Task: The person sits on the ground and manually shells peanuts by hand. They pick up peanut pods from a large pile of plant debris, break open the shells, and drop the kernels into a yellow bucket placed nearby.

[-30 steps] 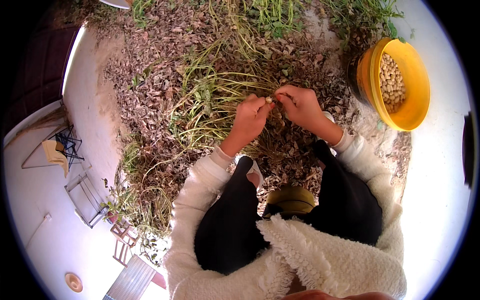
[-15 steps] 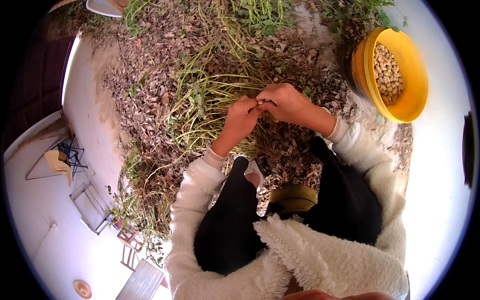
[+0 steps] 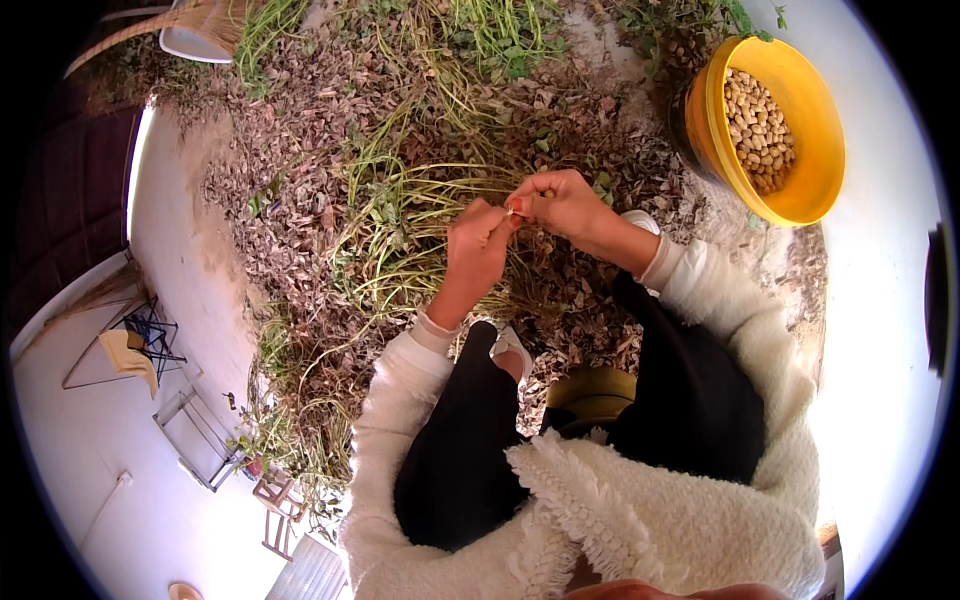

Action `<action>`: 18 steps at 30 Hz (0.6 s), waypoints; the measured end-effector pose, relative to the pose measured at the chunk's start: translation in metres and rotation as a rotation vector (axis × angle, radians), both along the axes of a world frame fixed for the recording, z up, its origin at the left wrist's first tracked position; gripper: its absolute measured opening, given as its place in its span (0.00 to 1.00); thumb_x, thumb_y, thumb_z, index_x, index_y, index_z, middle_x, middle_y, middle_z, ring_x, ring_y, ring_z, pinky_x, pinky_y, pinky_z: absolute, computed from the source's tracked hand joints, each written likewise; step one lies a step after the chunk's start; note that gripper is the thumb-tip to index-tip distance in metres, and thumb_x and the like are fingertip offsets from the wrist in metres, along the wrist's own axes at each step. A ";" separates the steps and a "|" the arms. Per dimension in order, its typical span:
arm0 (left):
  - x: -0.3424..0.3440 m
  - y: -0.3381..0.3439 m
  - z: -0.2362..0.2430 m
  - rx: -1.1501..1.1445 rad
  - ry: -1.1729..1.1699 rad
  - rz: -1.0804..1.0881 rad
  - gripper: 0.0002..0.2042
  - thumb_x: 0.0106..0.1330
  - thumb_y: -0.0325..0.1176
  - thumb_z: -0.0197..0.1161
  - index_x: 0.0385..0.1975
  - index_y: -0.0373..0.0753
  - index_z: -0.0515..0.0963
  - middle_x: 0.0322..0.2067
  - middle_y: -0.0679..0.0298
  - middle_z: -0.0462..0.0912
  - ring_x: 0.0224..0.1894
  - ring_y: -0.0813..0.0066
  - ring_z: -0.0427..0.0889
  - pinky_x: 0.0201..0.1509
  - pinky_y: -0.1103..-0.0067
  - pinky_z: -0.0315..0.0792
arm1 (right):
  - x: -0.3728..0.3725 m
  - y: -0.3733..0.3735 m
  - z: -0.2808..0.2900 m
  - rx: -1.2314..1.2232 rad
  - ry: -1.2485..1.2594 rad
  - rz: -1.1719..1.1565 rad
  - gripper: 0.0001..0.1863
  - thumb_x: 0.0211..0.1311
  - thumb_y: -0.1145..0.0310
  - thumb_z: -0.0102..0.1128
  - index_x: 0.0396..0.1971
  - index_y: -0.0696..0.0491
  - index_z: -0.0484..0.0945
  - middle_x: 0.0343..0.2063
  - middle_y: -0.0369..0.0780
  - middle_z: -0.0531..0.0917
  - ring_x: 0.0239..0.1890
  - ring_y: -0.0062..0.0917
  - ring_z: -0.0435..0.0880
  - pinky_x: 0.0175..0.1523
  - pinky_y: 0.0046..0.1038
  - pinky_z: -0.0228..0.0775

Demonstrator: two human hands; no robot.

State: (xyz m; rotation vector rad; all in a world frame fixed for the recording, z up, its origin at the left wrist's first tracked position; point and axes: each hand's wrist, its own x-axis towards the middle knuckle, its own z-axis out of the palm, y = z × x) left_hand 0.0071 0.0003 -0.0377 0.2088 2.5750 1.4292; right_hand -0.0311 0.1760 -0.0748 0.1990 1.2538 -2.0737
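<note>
Both my hands meet above a heap of yellow-green stems (image 3: 405,260) and dry leaves. My left hand (image 3: 475,255) and my right hand (image 3: 565,210) are closed in pinches, fingertips nearly touching, on a small pale piece (image 3: 510,213) that looks like a peanut, mostly hidden by the fingers. To the right stands a yellow bucket (image 3: 820,130) holding several unshelled peanuts (image 3: 757,135). Between my black-clad legs is a dull yellow container (image 3: 590,395), partly hidden.
A straw broom (image 3: 215,20) and a white basin (image 3: 190,45) lie at the top left. Folding chairs (image 3: 130,355), a metal frame (image 3: 190,440) and a wooden chair (image 3: 278,515) stand along the left. A white wall (image 3: 885,300) runs along the right.
My hands have drawn closer together and shifted slightly left, and the small piece is now between both sets of fingertips. The surroundings have shifted a little in view.
</note>
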 end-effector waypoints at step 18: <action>-0.001 -0.056 0.000 0.781 -0.386 0.251 0.13 0.59 0.30 0.67 0.43 0.35 0.79 0.40 0.63 0.83 0.40 0.74 0.78 0.46 0.76 0.70 | -0.047 0.228 0.070 1.725 1.331 -0.566 0.12 0.62 0.68 0.61 0.43 0.54 0.82 0.39 0.46 0.85 0.40 0.35 0.85 0.46 0.33 0.75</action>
